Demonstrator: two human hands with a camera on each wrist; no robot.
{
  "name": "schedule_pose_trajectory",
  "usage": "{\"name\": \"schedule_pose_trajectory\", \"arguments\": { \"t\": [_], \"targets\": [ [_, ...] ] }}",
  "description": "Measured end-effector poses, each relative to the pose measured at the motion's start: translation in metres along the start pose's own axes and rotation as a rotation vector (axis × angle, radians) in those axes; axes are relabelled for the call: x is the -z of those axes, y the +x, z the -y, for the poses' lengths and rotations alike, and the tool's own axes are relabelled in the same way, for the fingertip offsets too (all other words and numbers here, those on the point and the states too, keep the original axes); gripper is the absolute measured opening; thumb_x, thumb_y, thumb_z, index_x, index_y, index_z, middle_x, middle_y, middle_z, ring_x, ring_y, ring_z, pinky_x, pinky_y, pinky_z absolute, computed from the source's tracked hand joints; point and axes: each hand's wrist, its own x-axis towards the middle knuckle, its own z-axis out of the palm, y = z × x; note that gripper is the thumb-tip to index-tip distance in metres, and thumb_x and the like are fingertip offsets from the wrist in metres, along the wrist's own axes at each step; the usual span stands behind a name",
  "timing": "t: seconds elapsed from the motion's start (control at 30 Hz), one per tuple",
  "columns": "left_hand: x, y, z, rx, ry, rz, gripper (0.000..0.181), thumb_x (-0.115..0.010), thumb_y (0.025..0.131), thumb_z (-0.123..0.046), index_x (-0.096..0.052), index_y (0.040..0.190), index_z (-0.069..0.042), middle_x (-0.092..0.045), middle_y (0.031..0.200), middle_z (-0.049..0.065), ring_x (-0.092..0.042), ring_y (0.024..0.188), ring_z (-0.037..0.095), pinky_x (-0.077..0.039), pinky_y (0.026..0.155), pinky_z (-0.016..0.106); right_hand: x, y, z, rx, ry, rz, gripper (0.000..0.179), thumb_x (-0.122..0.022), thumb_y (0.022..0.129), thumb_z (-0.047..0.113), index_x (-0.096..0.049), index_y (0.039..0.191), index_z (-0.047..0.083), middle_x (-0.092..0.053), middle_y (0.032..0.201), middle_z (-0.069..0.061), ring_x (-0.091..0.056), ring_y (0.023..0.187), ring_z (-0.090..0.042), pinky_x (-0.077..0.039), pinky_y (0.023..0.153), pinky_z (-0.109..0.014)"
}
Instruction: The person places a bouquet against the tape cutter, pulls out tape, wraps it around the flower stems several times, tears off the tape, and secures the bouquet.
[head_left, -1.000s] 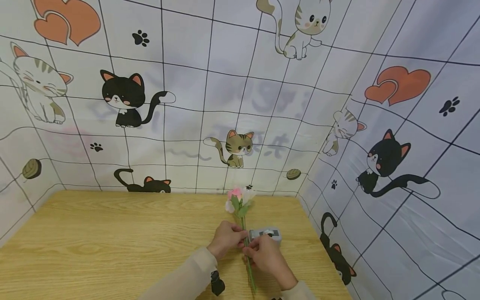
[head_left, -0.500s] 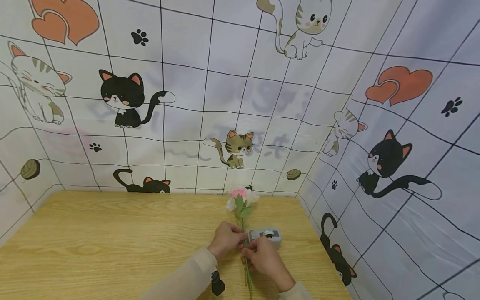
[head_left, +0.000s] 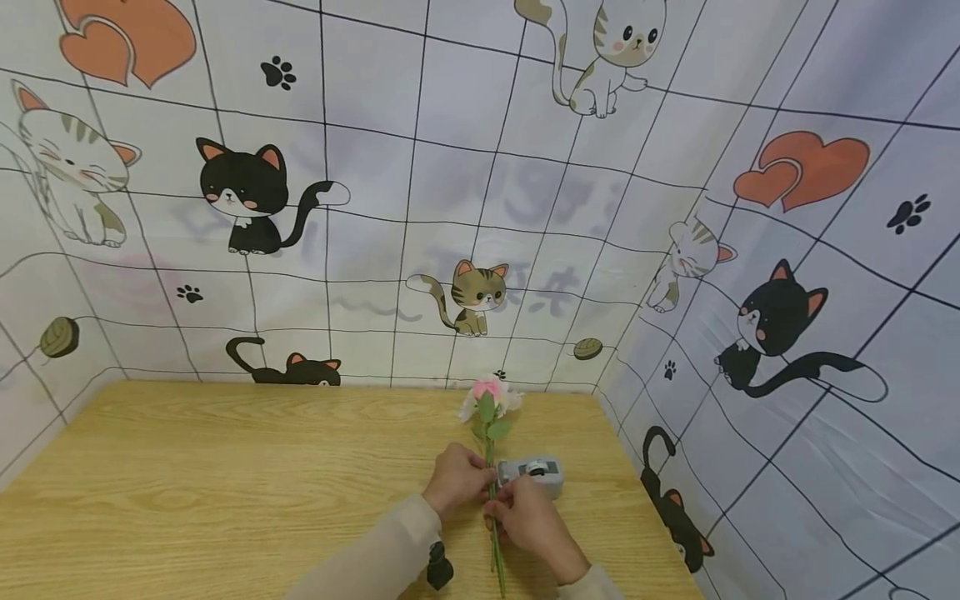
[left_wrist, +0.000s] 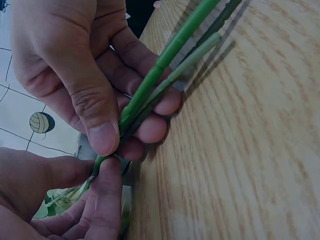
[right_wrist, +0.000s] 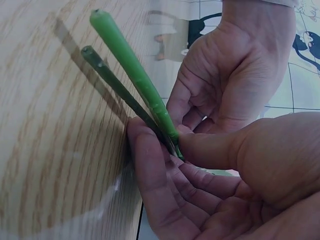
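Pink and white artificial flowers [head_left: 489, 393] with green leaves lie toward the back of the table. Their bunched green stems [head_left: 497, 557] run toward me. My left hand [head_left: 459, 479] pinches the stems between thumb and fingers, nearer the blossoms. Just below it my right hand [head_left: 528, 517] grips the same stems, thumb on top and fingers curled beneath. In the right wrist view, two cut stem ends [right_wrist: 102, 22] stick out past the right hand. The left wrist view shows several stems [left_wrist: 165, 62] of unequal length between the right thumb and fingers.
A grey tape dispenser [head_left: 551, 473] stands right behind the right hand, partly covered by it. The wooden table [head_left: 225, 483] extends far to the left. Cat-printed cloth [head_left: 375, 275] hangs at the back and sides.
The blossoms have swung a little to the right and turned, while the lower stem ends have shifted left. My left hand has moved slightly right; both hands keep hold of the stems.
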Motion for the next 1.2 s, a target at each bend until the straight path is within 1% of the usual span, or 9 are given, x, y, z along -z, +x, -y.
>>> {"name": "schedule_pose_trajectory", "arguments": {
  "t": [0.13,0.23,0.47,0.57,0.63,0.77,0.83,0.93,1.2],
  "targets": [
    [-0.001,-0.001,0.003,-0.067,0.078,-0.034,0.022,-0.09,0.099,-0.004,-0.078,0.081,0.002,-0.077,0.074,0.014,-0.069,0.057,0.01,-0.05,0.054,0.021,-0.002,-0.001,0.0,0.004,-0.046,0.0,0.022,-0.077,0.112,0.005,-0.082,0.092,-0.003,-0.081,0.077,-0.009,-0.078,0.063,-0.016,-0.062,0.055,-0.024],
    [-0.003,0.0,0.008,-0.1,0.085,-0.046,0.031,-0.091,0.095,-0.001,-0.073,0.07,0.0,-0.074,0.063,0.013,-0.07,0.052,0.012,-0.045,0.05,0.02,-0.004,-0.002,0.0,0.007,-0.075,-0.006,0.024,-0.08,0.111,0.008,-0.08,0.087,0.0,-0.078,0.071,-0.006,-0.076,0.06,-0.015,-0.057,0.053,-0.022],
    [0.002,0.01,0.019,-0.015,-0.031,0.011,0.012,-0.09,0.099,0.0,-0.08,0.094,0.005,-0.079,0.088,0.017,-0.08,0.063,0.016,-0.065,0.058,0.024,-0.004,0.0,0.004,-0.006,-0.082,0.004,0.025,-0.081,0.11,0.008,-0.079,0.086,0.004,-0.075,0.068,-0.006,-0.076,0.058,-0.015,-0.059,0.053,-0.023],
    [0.005,0.013,0.023,0.001,-0.061,0.031,0.013,-0.09,0.1,-0.002,-0.08,0.096,0.004,-0.08,0.089,0.016,-0.081,0.065,0.016,-0.067,0.06,0.025,-0.005,0.0,0.006,-0.006,-0.072,0.002,0.023,-0.081,0.11,0.008,-0.079,0.088,0.002,-0.077,0.071,-0.006,-0.077,0.059,-0.016,-0.062,0.054,-0.025],
    [0.008,0.01,0.023,0.004,-0.09,0.047,0.013,-0.09,0.101,-0.002,-0.079,0.095,0.004,-0.08,0.086,0.015,-0.08,0.067,0.017,-0.068,0.061,0.025,-0.005,-0.001,0.007,-0.013,-0.055,0.006,0.021,-0.081,0.11,0.009,-0.08,0.091,0.001,-0.079,0.074,-0.006,-0.077,0.06,-0.015,-0.064,0.056,-0.027],
    [0.015,0.003,0.019,0.001,-0.148,0.091,0.012,-0.086,0.104,-0.002,-0.078,0.104,0.008,-0.081,0.092,0.017,-0.081,0.074,0.017,-0.071,0.067,0.027,-0.005,-0.003,0.009,-0.021,-0.024,0.02,0.018,-0.081,0.11,0.008,-0.08,0.095,-0.001,-0.081,0.08,-0.005,-0.079,0.063,-0.015,-0.069,0.06,-0.031],
    [0.021,-0.009,0.009,-0.003,-0.162,0.103,0.016,-0.085,0.105,-0.002,-0.077,0.111,0.011,-0.082,0.098,0.019,-0.083,0.08,0.018,-0.073,0.073,0.03,-0.005,-0.004,0.01,-0.018,-0.015,0.024,0.016,-0.081,0.11,0.008,-0.08,0.097,-0.001,-0.082,0.079,-0.005,-0.08,0.063,-0.017,-0.069,0.06,-0.031],
    [0.027,-0.015,0.004,-0.003,-0.162,0.119,0.022,-0.083,0.107,-0.003,-0.075,0.118,0.013,-0.083,0.103,0.023,-0.083,0.085,0.02,-0.074,0.078,0.034,-0.006,-0.004,0.011,-0.009,0.0,0.031,0.015,-0.081,0.11,0.008,-0.079,0.098,-0.001,-0.082,0.08,-0.006,-0.081,0.064,-0.019,-0.069,0.059,-0.031],
    [0.038,-0.018,0.004,0.005,-0.171,0.166,0.024,-0.082,0.108,-0.004,-0.074,0.125,0.011,-0.085,0.109,0.022,-0.084,0.087,0.02,-0.075,0.084,0.038,-0.008,-0.006,0.016,-0.001,0.016,0.039,0.01,-0.08,0.11,0.006,-0.078,0.103,-0.002,-0.083,0.084,-0.008,-0.08,0.065,-0.018,-0.07,0.061,-0.034]
  ]
}}
